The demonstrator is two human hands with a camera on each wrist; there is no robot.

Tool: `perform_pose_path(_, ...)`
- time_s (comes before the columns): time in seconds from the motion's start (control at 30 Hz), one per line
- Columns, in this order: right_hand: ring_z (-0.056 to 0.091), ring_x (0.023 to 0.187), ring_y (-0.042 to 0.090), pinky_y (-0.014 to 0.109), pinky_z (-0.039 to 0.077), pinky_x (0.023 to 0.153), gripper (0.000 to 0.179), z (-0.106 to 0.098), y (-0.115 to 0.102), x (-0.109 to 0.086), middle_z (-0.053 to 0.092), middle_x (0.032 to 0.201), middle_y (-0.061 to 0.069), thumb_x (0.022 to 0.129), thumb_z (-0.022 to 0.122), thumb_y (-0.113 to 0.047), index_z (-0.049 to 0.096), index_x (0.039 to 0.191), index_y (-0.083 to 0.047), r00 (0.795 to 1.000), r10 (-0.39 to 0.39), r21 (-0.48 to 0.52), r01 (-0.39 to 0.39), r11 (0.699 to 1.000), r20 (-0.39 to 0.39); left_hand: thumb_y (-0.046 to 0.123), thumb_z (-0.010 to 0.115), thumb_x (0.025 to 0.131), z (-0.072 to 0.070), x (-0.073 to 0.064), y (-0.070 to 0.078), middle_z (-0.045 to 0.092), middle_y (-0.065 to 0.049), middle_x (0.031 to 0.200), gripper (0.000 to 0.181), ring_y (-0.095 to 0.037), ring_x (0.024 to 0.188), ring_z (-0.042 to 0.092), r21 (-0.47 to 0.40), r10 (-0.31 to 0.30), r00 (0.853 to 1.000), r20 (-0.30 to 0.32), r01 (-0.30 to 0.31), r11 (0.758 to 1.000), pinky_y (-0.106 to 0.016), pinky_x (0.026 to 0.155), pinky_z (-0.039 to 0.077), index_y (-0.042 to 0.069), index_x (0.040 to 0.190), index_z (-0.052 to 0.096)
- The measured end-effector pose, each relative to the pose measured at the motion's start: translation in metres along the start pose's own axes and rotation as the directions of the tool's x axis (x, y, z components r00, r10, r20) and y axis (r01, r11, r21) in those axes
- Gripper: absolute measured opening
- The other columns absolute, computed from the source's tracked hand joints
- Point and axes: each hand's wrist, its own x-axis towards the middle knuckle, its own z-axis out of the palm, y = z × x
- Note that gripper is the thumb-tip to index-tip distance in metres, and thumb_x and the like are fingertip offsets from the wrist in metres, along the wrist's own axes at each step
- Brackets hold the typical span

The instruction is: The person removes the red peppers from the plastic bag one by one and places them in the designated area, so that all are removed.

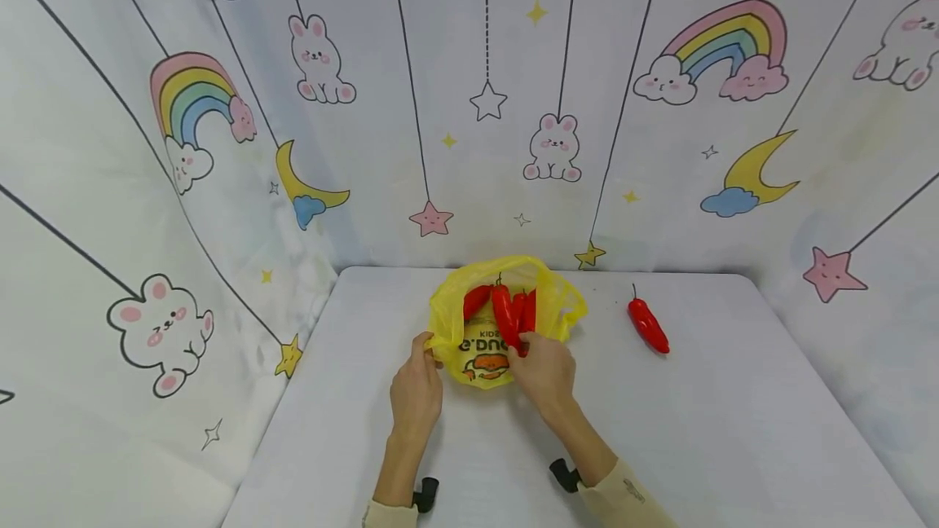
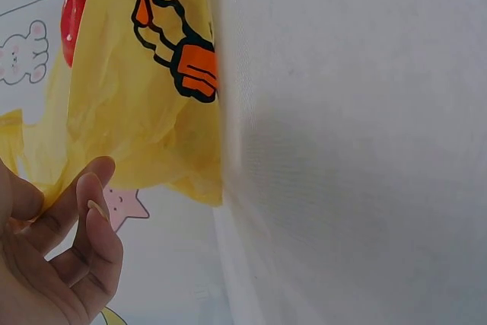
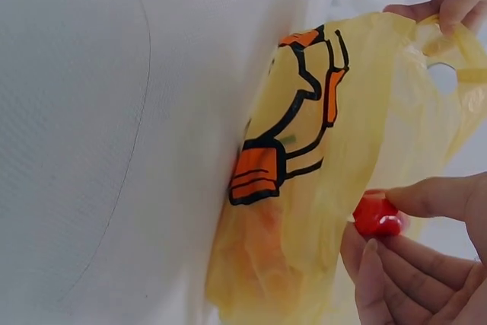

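Observation:
A yellow plastic bag [image 1: 447,312] with printed lettering stands with its mouth open at the middle of the table. My left hand [image 1: 416,389] pinches the bag's left edge between thumb and fingers, as the left wrist view also shows. At the front of the mouth, my right hand [image 1: 544,369] grips the lower end of a red chili pepper [image 1: 504,312], whose stem points away into the bag. Red end and fingertips show at the bag's rim in the right wrist view. Other red chili peppers [image 1: 477,300] are seen inside the bag, partly hidden by its sides.
One more red chili pepper [image 1: 649,326] lies on the white table [image 1: 704,414], to the right of the bag. Behind the table hangs a white cloth backdrop [image 1: 411,104] printed with rabbits, stars and rainbows.

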Motion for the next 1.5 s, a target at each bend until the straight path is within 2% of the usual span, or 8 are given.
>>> perform_pose_path(0.13,0.053,0.046,0.011,0.029,0.044,0.046,0.028,-0.006,0.0,-0.001,0.074,0.074,0.006,0.087,0.08,-0.021,0.08,0.107,-0.001,1.0,0.013,0.013,-0.013,1.0,0.012,0.009,0.047,0.111,0.001,0.0,0.0,0.074,-0.006,0.087,0.029,-0.018,0.066,0.065,0.005,-0.002,1.0,0.0,0.002,1.0,-0.03,0.057,0.049,0.01,0.138,0.054)
perform_pose_path(0.27,0.051,0.043,0.009,0.027,0.043,0.044,0.028,-0.008,0.003,-0.002,0.077,0.081,0.008,0.089,0.078,-0.022,0.079,0.11,-0.002,0.999,0.046,0.027,-0.047,0.999,0.027,0.009,0.047,0.111,0.002,0.0,0.0,0.074,-0.007,0.088,0.029,-0.018,0.067,0.066,0.005,-0.009,1.0,0.004,0.009,1.0,-0.03,0.058,0.049,0.01,0.139,0.054)
perform_pose_path(0.4,0.051,0.044,0.008,0.026,0.044,0.045,0.029,-0.009,0.007,-0.002,0.078,0.087,0.01,0.09,0.078,-0.022,0.079,0.111,-0.002,0.998,0.067,0.028,-0.067,0.997,0.022,0.009,0.048,0.111,0.002,0.0,0.001,0.075,-0.007,0.089,0.028,-0.02,0.069,0.067,0.002,-0.014,1.0,0.004,0.014,1.0,-0.031,0.059,0.05,0.01,0.138,0.054)
perform_pose_path(0.5,0.053,0.046,0.009,0.026,0.045,0.046,0.029,-0.009,0.01,-0.003,0.078,0.084,0.01,0.09,0.079,-0.021,0.079,0.111,-0.001,0.998,0.063,0.031,-0.063,0.998,0.001,0.008,0.047,0.111,0.002,-0.001,0.002,0.074,-0.007,0.088,0.029,-0.02,0.069,0.067,0.003,-0.013,1.0,0.005,0.013,1.0,-0.031,0.059,0.05,0.01,0.138,0.054)
perform_pose_path(0.77,0.066,0.056,0.015,0.031,0.054,0.054,0.028,-0.014,0.018,-0.003,0.077,0.08,0.007,0.089,0.079,-0.022,0.08,0.109,-0.002,0.997,0.052,0.031,-0.051,0.998,-0.051,0.007,0.047,0.11,0.003,-0.001,0.002,0.074,-0.006,0.087,0.029,-0.019,0.067,0.066,0.007,-0.015,1.0,0.009,0.015,1.0,-0.031,0.057,0.049,0.01,0.138,0.054)
perform_pose_path(1.1,0.06,0.051,0.012,0.031,0.053,0.056,0.03,-0.025,0.029,-0.002,0.076,0.075,0.008,0.09,0.079,-0.024,0.08,0.11,-0.001,0.996,0.06,0.032,-0.058,0.998,-0.063,0.009,0.047,0.111,0.002,-0.002,0.004,0.074,-0.006,0.088,0.029,-0.02,0.069,0.068,0.011,-0.026,0.999,0.022,0.026,1.0,-0.033,0.059,0.051,0.01,0.139,0.054)
perform_pose_path(1.27,0.061,0.054,0.014,0.035,0.054,0.061,0.03,-0.029,0.033,-0.002,0.077,0.08,0.009,0.09,0.079,-0.024,0.08,0.111,-0.002,0.995,0.076,0.035,-0.074,0.997,-0.065,0.008,0.048,0.11,0.003,-0.002,0.004,0.074,-0.006,0.088,0.029,-0.02,0.069,0.067,0.014,-0.022,1.0,0.022,0.021,1.0,-0.032,0.059,0.05,0.01,0.139,0.054)
perform_pose_path(1.5,0.064,0.055,0.016,0.035,0.055,0.058,0.031,-0.031,0.043,-0.001,0.077,0.081,0.009,0.091,0.078,-0.024,0.079,0.11,0.0,0.994,0.075,0.031,-0.073,0.997,-0.084,0.008,0.048,0.11,0.002,-0.003,0.006,0.074,-0.006,0.089,0.029,-0.02,0.07,0.068,0.013,-0.019,0.999,0.028,0.019,1.0,-0.032,0.059,0.05,0.01,0.139,0.053)
